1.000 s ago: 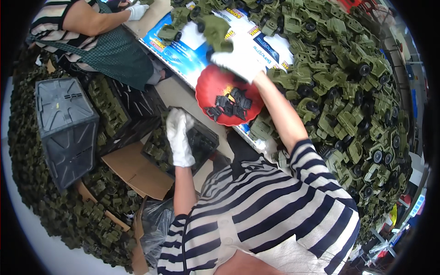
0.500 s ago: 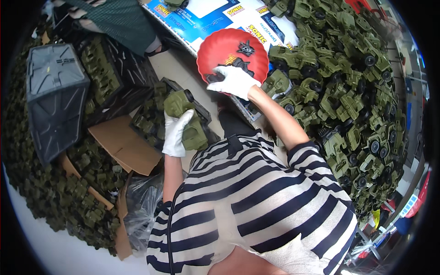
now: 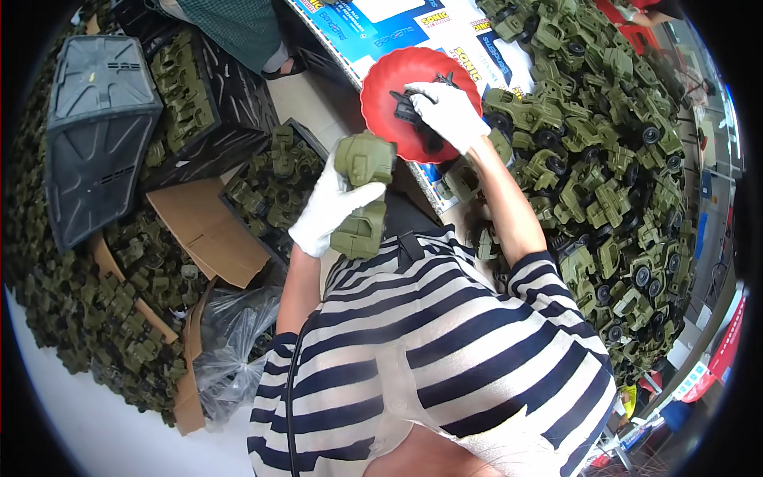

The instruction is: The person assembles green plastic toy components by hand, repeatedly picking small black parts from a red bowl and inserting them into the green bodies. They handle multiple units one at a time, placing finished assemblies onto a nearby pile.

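At nine o'clock a dark grey plastic crate lid (image 3: 99, 135) lies tilted beside torn cardboard (image 3: 208, 230) and heaps of olive toy parts. Near centre the left hand (image 3: 330, 208), white-gloved, has its fingers clenched around a green toy truck body (image 3: 362, 195) — held upright above the striped shirt. Toward one o'clock the right hand (image 3: 449, 111), also gloved, reaches into a red scalloped bowl (image 3: 389, 95), fingers grasping a small black part (image 3: 407, 107). From one to four o'clock the table (image 3: 373, 20) carries a great pile of green toy trucks (image 3: 612, 183).

Black crates (image 3: 103, 135), cardboard (image 3: 208, 230), perhaps plastic bag (image 3: 234, 334)
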### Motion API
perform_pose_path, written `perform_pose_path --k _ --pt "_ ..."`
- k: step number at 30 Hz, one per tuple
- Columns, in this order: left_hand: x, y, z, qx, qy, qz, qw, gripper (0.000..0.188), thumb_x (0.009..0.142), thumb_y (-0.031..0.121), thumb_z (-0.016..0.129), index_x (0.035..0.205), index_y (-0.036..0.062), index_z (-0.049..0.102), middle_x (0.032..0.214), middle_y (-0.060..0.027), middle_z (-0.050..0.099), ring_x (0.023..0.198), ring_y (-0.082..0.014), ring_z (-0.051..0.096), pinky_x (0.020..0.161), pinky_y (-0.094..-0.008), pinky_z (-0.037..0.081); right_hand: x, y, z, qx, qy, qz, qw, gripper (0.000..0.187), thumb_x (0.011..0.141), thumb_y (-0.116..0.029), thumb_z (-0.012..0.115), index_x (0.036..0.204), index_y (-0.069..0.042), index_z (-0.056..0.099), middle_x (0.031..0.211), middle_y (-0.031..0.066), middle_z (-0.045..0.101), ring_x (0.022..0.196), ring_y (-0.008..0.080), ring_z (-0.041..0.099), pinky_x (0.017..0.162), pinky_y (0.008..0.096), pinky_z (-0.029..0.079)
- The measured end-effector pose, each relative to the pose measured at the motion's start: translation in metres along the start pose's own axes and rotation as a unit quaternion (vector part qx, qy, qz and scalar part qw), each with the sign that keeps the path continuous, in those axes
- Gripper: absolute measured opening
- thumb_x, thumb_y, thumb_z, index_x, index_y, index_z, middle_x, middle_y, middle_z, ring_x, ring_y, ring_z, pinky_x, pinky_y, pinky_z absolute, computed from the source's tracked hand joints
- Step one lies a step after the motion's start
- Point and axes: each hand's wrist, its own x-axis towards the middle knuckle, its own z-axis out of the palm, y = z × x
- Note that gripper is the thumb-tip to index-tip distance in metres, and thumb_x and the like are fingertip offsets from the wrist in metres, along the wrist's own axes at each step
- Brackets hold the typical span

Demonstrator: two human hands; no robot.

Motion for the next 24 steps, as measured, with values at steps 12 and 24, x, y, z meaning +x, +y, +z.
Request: perform_pose_path --k 12,24 --pt "-0.004 0.038 0.022 -0.009 -0.158 -0.043 0.987 0.078 0.083 0.003 0.074 0.148 0.0021 0.032 0.137 -0.0082 0.051 0.125 -0.0171 0.050 0.106 -0.0336 0.040 -0.038 -0.028 -0.051 0.321 -0.274 -0.049 0.905 0.050 0.097 -0.024 0.058 0.141 -0.002 0.049 0.124 0.0078 0.062 0.114 0.0190 0.056 0.102 0.0326 0.041" --pt "-0.020 0.050 0.031 -0.096 -0.110 -0.109 0.983 0.068 0.085 0.003 0.072 0.145 0.0025 0.039 0.129 -0.0055 0.057 0.116 -0.0143 0.056 0.101 -0.0306 0.045 -0.050 -0.027 -0.023 0.440 -0.239 0.013 0.865 0.062 0.094 -0.032 0.060 0.143 0.003 0.044 0.140 0.0096 0.054 0.124 0.0154 0.051 0.106 0.0297 0.038"
